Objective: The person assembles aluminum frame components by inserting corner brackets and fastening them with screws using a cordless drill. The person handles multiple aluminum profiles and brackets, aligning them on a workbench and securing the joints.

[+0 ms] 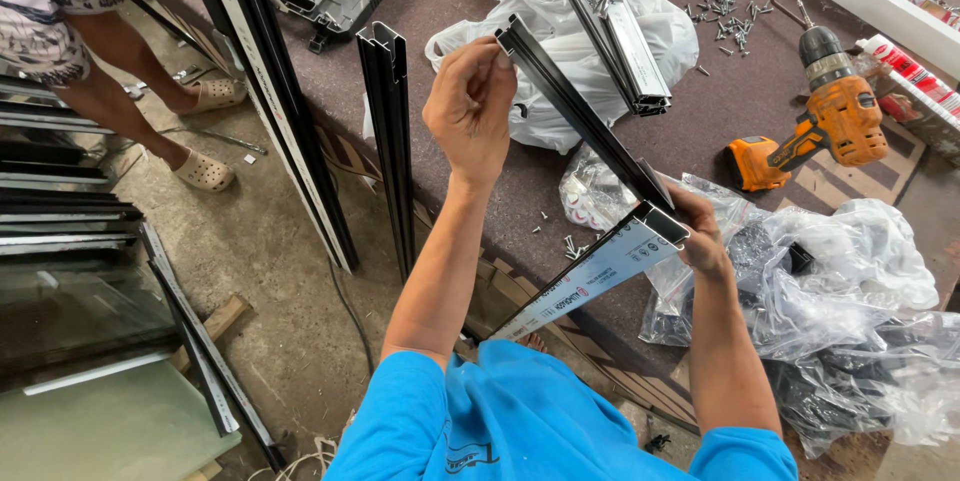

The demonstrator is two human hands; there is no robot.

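The brown tabletop (480,191) in front of you carries white and clear plastic bags (850,281), an orange cordless drill (830,126) and loose screws (725,6). Above its near edge you hold two metal profiles meeting at a corner: your left hand (472,106) pinches the top end of the black profile (580,111), while your right hand (700,236) grips the film-covered profile (590,276) at the joint.

Left hand (470,106) raised, fingers pinched; right hand (700,236) lower, gripping.

Right hand (700,236) fingertips perhaps hidden behind black profile (580,111).
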